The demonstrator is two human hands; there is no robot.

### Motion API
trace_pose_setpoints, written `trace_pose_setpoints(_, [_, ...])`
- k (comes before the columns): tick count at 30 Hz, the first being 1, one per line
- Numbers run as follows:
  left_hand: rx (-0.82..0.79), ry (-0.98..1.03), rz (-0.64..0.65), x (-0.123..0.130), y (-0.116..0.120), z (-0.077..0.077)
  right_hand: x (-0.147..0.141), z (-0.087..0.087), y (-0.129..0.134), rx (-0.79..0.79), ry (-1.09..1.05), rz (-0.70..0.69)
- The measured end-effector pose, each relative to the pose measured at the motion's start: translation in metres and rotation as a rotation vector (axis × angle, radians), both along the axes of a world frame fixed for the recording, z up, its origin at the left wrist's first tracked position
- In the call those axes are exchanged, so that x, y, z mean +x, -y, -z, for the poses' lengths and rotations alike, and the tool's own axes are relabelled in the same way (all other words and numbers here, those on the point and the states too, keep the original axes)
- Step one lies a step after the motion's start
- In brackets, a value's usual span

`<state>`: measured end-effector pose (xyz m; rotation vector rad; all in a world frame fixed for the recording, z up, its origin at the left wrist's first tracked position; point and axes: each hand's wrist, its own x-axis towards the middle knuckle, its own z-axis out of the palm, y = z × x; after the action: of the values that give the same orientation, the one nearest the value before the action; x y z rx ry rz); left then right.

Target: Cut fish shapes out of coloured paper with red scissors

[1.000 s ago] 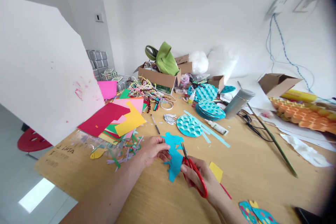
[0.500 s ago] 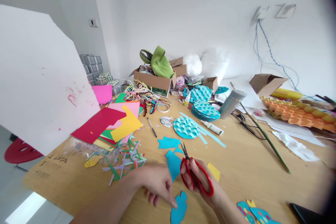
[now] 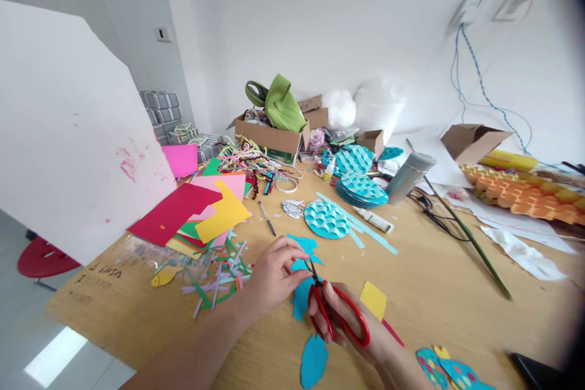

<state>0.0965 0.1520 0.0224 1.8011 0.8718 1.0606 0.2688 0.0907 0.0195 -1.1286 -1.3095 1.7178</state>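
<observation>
My right hand (image 3: pixel 336 311) grips red-handled scissors (image 3: pixel 351 320) by their loops, with the blades pointing up and away from me. The blades look nearly closed. Beside the scissor tips is my left hand (image 3: pixel 276 271), thumb and forefinger apart over blue paper scraps (image 3: pixel 300 304); I see nothing held between them. Nearer to me lies a blue fish-shaped cutout (image 3: pixel 314 362), its top end partly behind the scissor hand. A yellow paper piece (image 3: pixel 373 300) lies right of the scissors.
Coloured paper sheets (image 3: pixel 171 213) and thin paper strips (image 3: pixel 217 283) lie to the left. Farther back are a textured turquoise disc (image 3: pixel 326 219), a glue bottle (image 3: pixel 375 219) and a grey cylinder (image 3: pixel 411 178). Decorated fish cutouts (image 3: pixel 461 373) and a dark flat object (image 3: pixel 534 372) sit at lower right.
My left hand has left the blue fish-shaped cutout and moved up to the scissor tips over the blue scraps. The scissors have shifted slightly left and toward me.
</observation>
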Motion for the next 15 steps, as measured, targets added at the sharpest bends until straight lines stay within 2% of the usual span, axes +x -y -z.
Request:
trace_pose_setpoints(10, [0.023, -0.124, 0.109, -0.007, -0.012, -0.001, -0.001, -0.010, 0.000, -0.052, 0.148, -0.037])
trace_pose_setpoints(15, [0.081, -0.181, 0.154, -0.010, -0.014, -0.003, 0.000, -0.009, 0.001, -0.052, 0.167, -0.054])
